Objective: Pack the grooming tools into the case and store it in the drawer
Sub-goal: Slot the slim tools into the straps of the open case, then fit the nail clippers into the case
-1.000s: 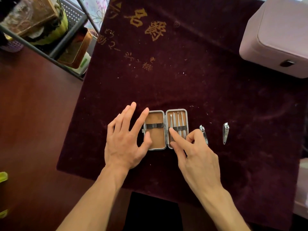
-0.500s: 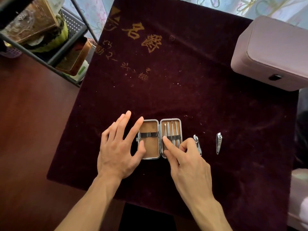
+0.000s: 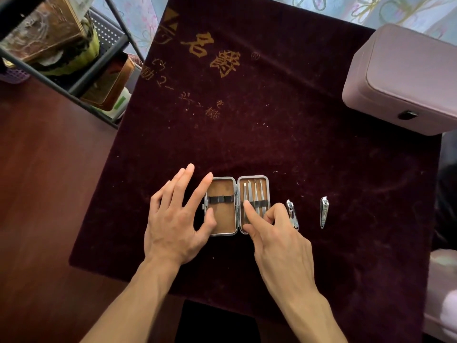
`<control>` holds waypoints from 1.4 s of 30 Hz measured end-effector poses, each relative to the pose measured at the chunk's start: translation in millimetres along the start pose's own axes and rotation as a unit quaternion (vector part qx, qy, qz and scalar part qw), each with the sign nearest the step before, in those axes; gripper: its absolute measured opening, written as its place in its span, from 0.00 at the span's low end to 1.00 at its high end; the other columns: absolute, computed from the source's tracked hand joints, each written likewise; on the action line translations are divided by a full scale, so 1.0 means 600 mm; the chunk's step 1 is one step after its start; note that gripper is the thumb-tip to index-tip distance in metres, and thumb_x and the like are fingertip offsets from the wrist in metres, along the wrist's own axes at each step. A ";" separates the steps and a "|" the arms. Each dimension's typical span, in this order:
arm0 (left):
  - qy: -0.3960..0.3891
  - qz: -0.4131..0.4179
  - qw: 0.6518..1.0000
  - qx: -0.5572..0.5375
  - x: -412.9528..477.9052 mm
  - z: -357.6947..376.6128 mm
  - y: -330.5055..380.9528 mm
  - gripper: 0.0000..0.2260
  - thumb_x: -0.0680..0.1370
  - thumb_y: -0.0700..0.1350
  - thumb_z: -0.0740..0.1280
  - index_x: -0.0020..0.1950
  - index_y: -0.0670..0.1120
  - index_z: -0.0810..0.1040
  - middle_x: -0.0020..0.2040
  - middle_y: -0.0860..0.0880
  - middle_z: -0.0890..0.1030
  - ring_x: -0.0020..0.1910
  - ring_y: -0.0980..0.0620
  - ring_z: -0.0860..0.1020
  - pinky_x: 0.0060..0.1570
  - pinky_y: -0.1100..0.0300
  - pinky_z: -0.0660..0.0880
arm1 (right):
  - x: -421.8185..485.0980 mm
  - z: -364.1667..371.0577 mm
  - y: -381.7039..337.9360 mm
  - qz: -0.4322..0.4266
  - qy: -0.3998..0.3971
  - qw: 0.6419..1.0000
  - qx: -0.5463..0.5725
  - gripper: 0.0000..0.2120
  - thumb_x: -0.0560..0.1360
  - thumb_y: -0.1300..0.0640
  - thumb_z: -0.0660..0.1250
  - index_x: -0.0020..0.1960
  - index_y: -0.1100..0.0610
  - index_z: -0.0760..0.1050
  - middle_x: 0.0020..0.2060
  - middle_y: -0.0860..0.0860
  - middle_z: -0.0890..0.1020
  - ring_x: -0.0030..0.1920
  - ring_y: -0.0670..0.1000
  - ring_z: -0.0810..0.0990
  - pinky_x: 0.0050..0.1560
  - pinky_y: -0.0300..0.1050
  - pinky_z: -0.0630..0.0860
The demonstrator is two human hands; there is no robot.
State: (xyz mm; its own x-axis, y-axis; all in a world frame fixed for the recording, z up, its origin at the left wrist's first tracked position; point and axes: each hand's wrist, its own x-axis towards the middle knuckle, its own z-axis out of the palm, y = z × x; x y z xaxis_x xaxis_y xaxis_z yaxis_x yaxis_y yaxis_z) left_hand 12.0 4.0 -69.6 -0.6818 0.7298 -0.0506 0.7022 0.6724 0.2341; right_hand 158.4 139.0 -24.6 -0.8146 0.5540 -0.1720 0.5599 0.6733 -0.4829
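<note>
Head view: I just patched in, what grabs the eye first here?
The open case lies mid-cloth, slim tools strapped in its right half, left half bare. The left hand steadies its left edge; the right hand presses a finger on the tools. Two clippers lie loose to its right.

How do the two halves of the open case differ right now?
The left half has nothing under its strap; the right half has slim metal tools tucked under its strap. The left hand rests at the left half's outer edge, while the right hand covers the right half's lower part, forefinger on the strap. Both are tan-lined, metal-rimmed and lie flat on the cloth.
</note>
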 end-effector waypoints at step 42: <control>-0.030 -0.008 0.998 -0.052 0.001 -0.006 -0.005 0.32 0.78 0.61 0.58 0.78 0.46 0.69 0.81 0.47 0.66 0.80 0.48 0.65 0.76 0.49 0.63 | -0.011 -0.004 0.061 0.275 0.167 0.938 0.131 0.09 0.80 0.56 0.75 0.58 0.56 0.87 0.42 0.44 0.82 0.42 0.39 0.80 0.48 0.41 0.77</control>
State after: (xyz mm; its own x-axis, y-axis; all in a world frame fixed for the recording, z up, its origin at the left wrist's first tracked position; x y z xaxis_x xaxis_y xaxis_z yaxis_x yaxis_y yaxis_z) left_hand 8.6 1.8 -66.7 -0.6770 0.7274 -0.1116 0.6644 0.6694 0.3325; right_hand 184.9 161.1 -39.2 -0.2962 0.9338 -0.2005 0.7894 0.1212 -0.6018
